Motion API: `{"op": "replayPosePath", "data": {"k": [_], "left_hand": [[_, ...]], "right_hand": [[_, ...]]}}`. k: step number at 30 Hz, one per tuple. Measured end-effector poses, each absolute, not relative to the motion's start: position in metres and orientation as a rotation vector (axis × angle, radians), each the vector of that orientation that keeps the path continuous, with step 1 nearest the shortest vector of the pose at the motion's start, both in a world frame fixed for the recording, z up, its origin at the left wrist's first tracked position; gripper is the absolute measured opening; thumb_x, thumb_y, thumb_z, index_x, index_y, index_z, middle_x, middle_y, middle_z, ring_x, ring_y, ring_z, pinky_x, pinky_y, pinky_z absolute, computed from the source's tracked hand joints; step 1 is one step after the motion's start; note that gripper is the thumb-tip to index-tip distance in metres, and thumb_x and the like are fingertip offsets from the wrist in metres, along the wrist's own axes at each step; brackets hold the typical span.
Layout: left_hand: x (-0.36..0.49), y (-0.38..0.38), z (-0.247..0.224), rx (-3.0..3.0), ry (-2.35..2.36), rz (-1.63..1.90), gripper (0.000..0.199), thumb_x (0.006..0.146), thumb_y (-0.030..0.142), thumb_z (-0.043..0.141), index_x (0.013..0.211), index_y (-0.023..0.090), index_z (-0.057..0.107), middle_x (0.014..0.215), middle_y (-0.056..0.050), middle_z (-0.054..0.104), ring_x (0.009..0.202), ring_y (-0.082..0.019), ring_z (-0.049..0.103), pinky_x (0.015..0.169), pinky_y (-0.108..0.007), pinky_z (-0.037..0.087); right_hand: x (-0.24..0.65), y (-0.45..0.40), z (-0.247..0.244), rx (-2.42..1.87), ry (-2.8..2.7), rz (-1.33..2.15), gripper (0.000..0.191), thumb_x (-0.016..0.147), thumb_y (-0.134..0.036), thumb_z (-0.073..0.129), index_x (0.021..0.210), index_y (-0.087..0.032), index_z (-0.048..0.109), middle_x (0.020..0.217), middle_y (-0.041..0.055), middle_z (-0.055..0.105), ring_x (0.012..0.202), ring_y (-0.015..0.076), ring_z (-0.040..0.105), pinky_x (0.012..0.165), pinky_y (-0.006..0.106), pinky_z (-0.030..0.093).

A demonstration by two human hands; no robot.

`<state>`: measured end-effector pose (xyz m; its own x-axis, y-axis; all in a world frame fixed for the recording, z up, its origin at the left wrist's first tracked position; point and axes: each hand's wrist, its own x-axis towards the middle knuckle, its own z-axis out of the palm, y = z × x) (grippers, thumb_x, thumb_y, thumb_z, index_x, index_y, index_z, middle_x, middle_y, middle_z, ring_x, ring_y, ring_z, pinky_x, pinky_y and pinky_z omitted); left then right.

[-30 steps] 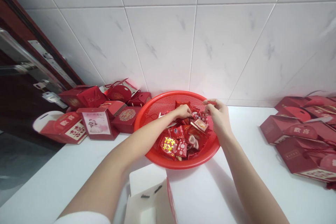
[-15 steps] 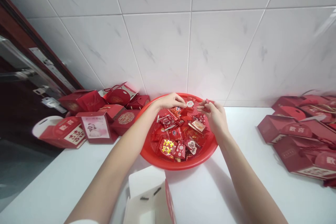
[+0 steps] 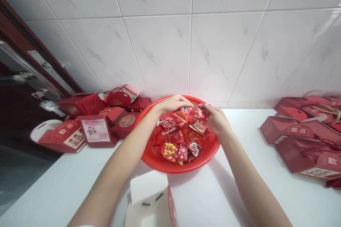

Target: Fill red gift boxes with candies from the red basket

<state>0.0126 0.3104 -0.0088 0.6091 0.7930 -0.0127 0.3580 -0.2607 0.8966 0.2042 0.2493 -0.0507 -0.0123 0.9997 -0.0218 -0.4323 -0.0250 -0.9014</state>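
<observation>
A round red plastic basket (image 3: pixel 176 169) holds several small red wrapped packets (image 3: pixel 177 136). Over its far side, my left hand (image 3: pixel 174 103) curls with its fingertips closed at the edge of a red snack packet (image 3: pixel 182 114) that shows orange pieces; fingers partly cover the grip. My right hand (image 3: pixel 217 118), at the basket's right side, pinches a small red-and-white packet (image 3: pixel 202 113) between thumb and fingers. The two hands are close together, fingertips nearly meeting. In front of the basket stands an opened white-lined box (image 3: pixel 149 186), with two dark slots inside.
Folded red gift boxes (image 3: pixel 96 131) cluster at the left on the white table (image 3: pixel 226 191). More red gift boxes (image 3: pixel 301 138) with cords crowd the right. A tiled wall (image 3: pixel 160 49) rises behind; a dark door (image 3: pixel 21 78) with keys stands at the left.
The snack packet by my left hand has shifted right and tilted up. My right hand has moved slightly left with its small packet, which now faces the camera more.
</observation>
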Motion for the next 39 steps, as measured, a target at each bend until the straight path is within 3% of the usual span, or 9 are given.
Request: {"op": "replayPosePath", "data": {"k": [5, 8, 21, 30, 36, 39], "left_hand": [[0.012, 0.314, -0.011, 1.785, 0.94, 0.587, 0.019, 0.074, 0.027, 0.075, 0.089, 0.018, 0.082, 0.09, -0.004, 0.078, 0.078, -0.015, 0.062, 0.076, -0.028, 0.046], [0.011, 0.317, -0.015, 1.693, 0.988, 0.663, 0.019, 0.071, 0.027, 0.078, 0.087, 0.017, 0.082, 0.092, -0.005, 0.079, 0.082, -0.016, 0.064, 0.083, -0.03, 0.047], [0.003, 0.321, -0.017, 1.619, 1.017, 0.55, 0.025, 0.07, 0.029, 0.082, 0.092, 0.017, 0.081, 0.091, -0.006, 0.078, 0.084, -0.016, 0.064, 0.086, -0.032, 0.046], [0.004, 0.318, -0.017, 1.699, 0.956, 0.558, 0.029, 0.072, 0.036, 0.082, 0.094, 0.017, 0.08, 0.102, -0.007, 0.077, 0.098, -0.019, 0.065, 0.094, -0.035, 0.044], [0.005, 0.315, -0.014, 1.77, 0.957, 0.5, 0.037, 0.076, 0.041, 0.079, 0.101, 0.015, 0.078, 0.103, -0.008, 0.076, 0.096, -0.02, 0.065, 0.088, -0.034, 0.046], [0.007, 0.313, -0.014, 1.774, 0.924, 0.493, 0.033, 0.079, 0.04, 0.077, 0.1, 0.015, 0.078, 0.104, -0.008, 0.076, 0.097, -0.02, 0.065, 0.09, -0.034, 0.046]], "right_hand": [[0.203, 0.246, -0.046, -0.946, -0.854, 1.443, 0.021, 0.066, -0.037, 0.078, 0.075, -0.019, 0.075, 0.073, 0.0026, 0.071, 0.068, 0.0167, 0.064, 0.056, 0.026, 0.052], [0.202, 0.245, -0.044, -0.975, -0.839, 1.482, 0.022, 0.069, -0.035, 0.076, 0.085, -0.02, 0.077, 0.08, 0.0031, 0.074, 0.07, 0.0173, 0.066, 0.053, 0.025, 0.051], [0.204, 0.249, -0.05, -0.966, -0.971, 1.603, 0.031, 0.075, -0.04, 0.072, 0.099, -0.02, 0.077, 0.102, 0.0076, 0.074, 0.082, 0.0204, 0.065, 0.052, 0.026, 0.053], [0.201, 0.244, -0.042, -0.998, -0.896, 1.638, 0.023, 0.078, -0.034, 0.07, 0.092, -0.018, 0.077, 0.077, 0.0029, 0.069, 0.066, 0.0158, 0.06, 0.058, 0.03, 0.056], [0.201, 0.244, -0.042, -1.023, -0.9, 1.654, 0.021, 0.08, -0.032, 0.069, 0.092, -0.017, 0.076, 0.088, 0.006, 0.072, 0.071, 0.0173, 0.063, 0.064, 0.032, 0.059], [0.202, 0.244, -0.042, -1.058, -0.926, 1.684, 0.021, 0.083, -0.034, 0.068, 0.096, -0.018, 0.074, 0.086, 0.005, 0.071, 0.063, 0.0149, 0.063, 0.063, 0.032, 0.058]]}}
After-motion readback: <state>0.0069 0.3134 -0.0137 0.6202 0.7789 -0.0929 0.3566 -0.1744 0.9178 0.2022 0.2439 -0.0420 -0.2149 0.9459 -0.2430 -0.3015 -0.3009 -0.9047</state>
